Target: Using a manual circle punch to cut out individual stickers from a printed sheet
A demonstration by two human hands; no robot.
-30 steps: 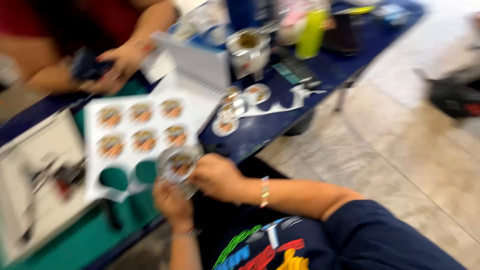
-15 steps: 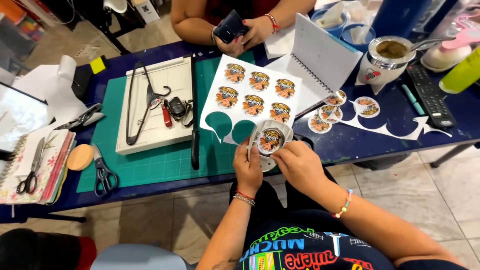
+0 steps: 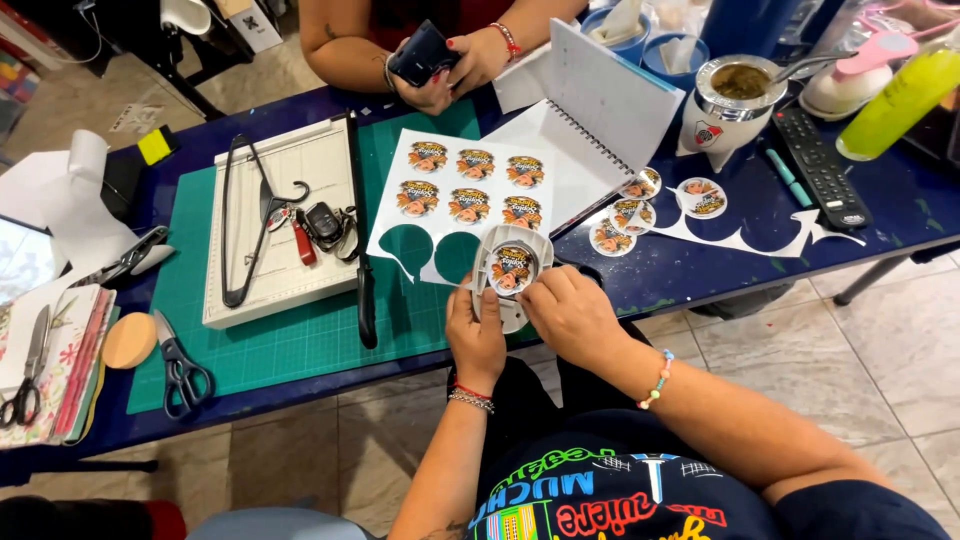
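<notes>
At near edge of blue table (image 3: 700,270), we hold white circle punch (image 3: 512,268) in both hands. Left hand (image 3: 477,337) grips punch's lower left side, fingers curled around it. Right hand (image 3: 573,314) clasps its right side, thumb against rim. Round sticker design shows through punch window. Punch sits over bottom edge of sticker sheet (image 3: 462,205), beside two round holes. Cut stickers (image 3: 640,205) lie just right. Green cutting mat (image 3: 290,345) under sheet; scissors (image 3: 180,362) well left.
</notes>
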